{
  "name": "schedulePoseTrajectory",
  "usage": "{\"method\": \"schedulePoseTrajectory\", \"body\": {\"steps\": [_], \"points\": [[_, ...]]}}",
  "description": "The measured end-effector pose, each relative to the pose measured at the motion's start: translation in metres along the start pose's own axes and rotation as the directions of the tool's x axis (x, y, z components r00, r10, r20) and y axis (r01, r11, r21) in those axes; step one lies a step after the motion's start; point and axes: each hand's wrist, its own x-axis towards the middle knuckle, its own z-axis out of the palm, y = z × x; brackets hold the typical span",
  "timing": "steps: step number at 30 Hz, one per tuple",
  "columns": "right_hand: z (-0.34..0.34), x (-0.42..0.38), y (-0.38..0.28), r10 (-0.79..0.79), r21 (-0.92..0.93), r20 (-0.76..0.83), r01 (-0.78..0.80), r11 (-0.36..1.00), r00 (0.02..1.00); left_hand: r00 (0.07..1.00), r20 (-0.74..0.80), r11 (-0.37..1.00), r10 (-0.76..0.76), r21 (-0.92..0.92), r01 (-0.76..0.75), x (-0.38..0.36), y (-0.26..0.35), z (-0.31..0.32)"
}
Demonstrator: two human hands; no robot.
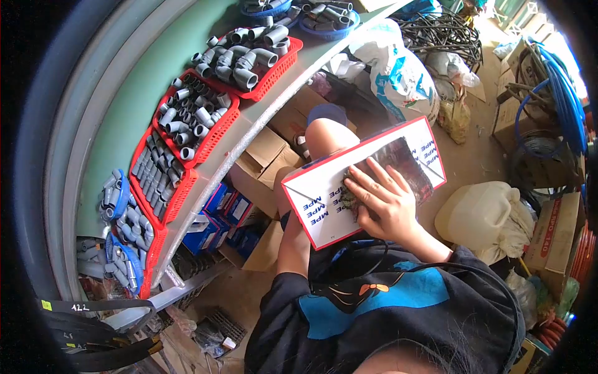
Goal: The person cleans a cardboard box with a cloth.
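A white box [330, 215] with red edges and blue MPE lettering is tilted over the person's lap. A dark, glossy patch or sheet [408, 165] covers part of its face. My right hand [383, 199] lies palm down on that face, partly over the dark area, with its fingers spread. My left forearm runs up to the box's lower left edge, and the hand itself is hidden behind the box. A bare knee [327, 137] shows just beyond the box.
Red baskets [265, 84] of grey pipe fittings line the shelf at left, with blue baskets [327, 28] too. Below are cardboard boxes [268, 149] and blue boxes [208, 230]. At right are a plastic jug [473, 212], white sack [398, 75] and blue hose coils [560, 93].
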Motion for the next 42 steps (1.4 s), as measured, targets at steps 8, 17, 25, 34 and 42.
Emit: {"method": "schedulePoseTrajectory", "body": {"steps": [8, 17, 25, 34, 42], "points": [[0.007, 0.0, -0.007, -0.001, -0.058, -0.03, -0.001, 0.998, 1.0, 1.0, -0.019, 1.0, -0.002, 0.019, 0.002, -0.002, 0.001, -0.002], [0.005, 0.0, -0.004, 0.007, -0.048, -0.05, -0.009, 0.999, 0.999, 1.0, -0.007, 0.999, -0.014, 0.044, 0.015, 0.002, -0.001, -0.009], [0.004, -0.003, 0.004, 0.028, -0.101, -0.067, -0.035, 0.994, 0.997, 0.997, 0.068, 0.938, 0.041, 0.341, -0.062, -0.014, 0.049, -0.019], [0.0, -0.002, 0.022, 0.048, 0.043, -0.062, -0.045, 0.998, 0.997, 0.995, -0.093, 0.818, 0.036, 0.575, 0.024, 0.033, 0.08, -0.109], [0.0, -0.003, 0.023, 0.052, 0.069, -0.061, -0.048, 0.996, 0.997, 0.95, 0.115, 0.84, -0.29, 0.507, 0.195, 0.071, 0.114, -0.141]]}}
